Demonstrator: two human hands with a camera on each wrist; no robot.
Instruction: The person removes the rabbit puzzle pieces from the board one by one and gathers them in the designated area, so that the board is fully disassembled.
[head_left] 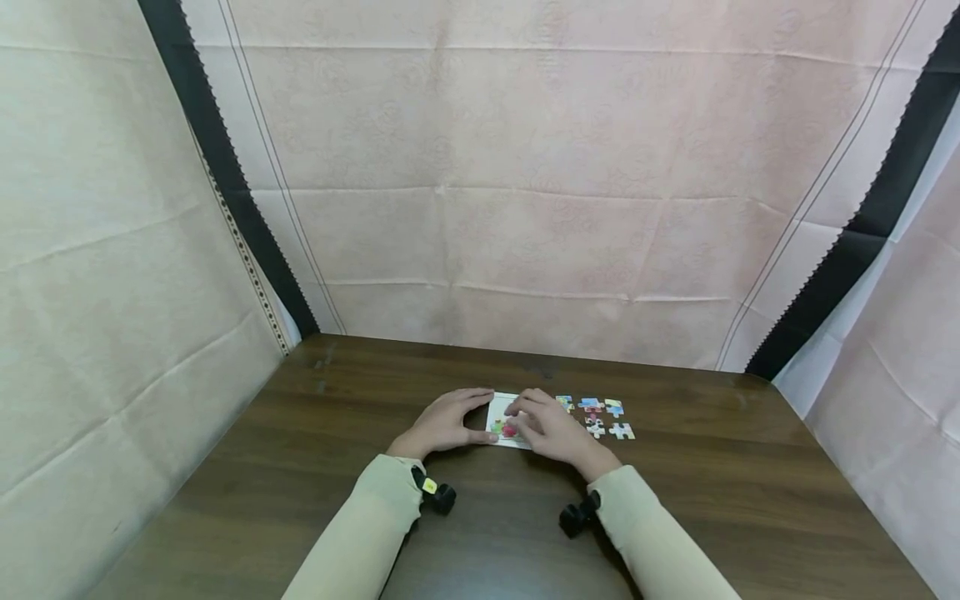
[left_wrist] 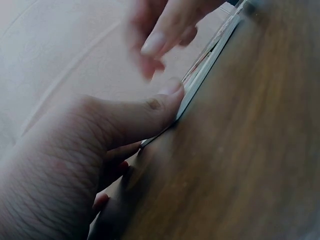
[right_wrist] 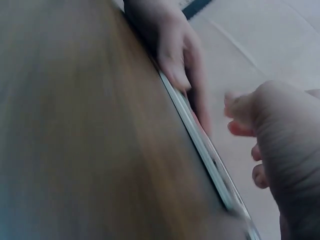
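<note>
A white puzzle board (head_left: 501,407) with coloured pictures lies on the table. My left hand (head_left: 447,421) holds it at its left side, the thumb on the near edge and the fingers at the far corner. In the left wrist view, the left thumb (left_wrist: 162,107) presses against the board's edge. Over the board hovers my right hand (head_left: 553,427), its fingers loosely bent. The right wrist view shows those fingers (right_wrist: 242,110) raised off the board (right_wrist: 200,142), and no piece shows between them.
Several loose jigsaw pieces (head_left: 622,431) lie to the right of the board on the brown wooden table (head_left: 337,433). Pale cloth (head_left: 487,167) hangs behind the table and along both sides. Black wrist cameras (head_left: 576,520) are strapped at both cuffs.
</note>
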